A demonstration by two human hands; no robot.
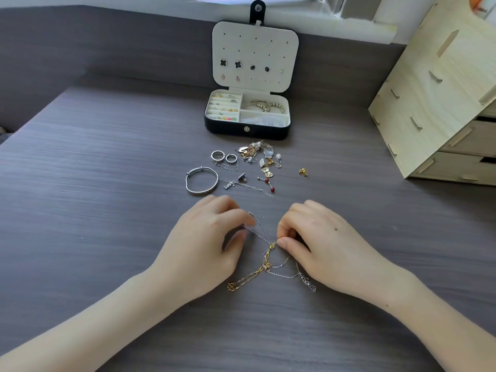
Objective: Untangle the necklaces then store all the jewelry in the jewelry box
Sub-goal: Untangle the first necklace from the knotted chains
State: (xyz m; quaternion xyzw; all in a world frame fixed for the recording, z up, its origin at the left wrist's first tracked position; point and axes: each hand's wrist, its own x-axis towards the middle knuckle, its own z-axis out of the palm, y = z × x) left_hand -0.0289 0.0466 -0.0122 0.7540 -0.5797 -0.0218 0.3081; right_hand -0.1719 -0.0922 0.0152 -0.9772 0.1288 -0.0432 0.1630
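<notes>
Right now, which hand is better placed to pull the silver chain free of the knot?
Probably the left hand: it pinches the silver chain clear of the knot, while the right hand pinches the knot itself, anchoring it.

Left hand (pixel 203 238) and right hand (pixel 323 244) close together, backs up, fingertips pinched.

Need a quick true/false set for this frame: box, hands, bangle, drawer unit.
1. The jewelry box is open. True.
2. The left hand and the right hand both pinch the tangled necklaces. True.
3. The silver bangle sits inside the box. False: it lies on the table, in front of the box.
4. The wooden drawer unit stands left of the box. False: it stands to its right.
5. Earrings are pinned in the lid. True.
</notes>
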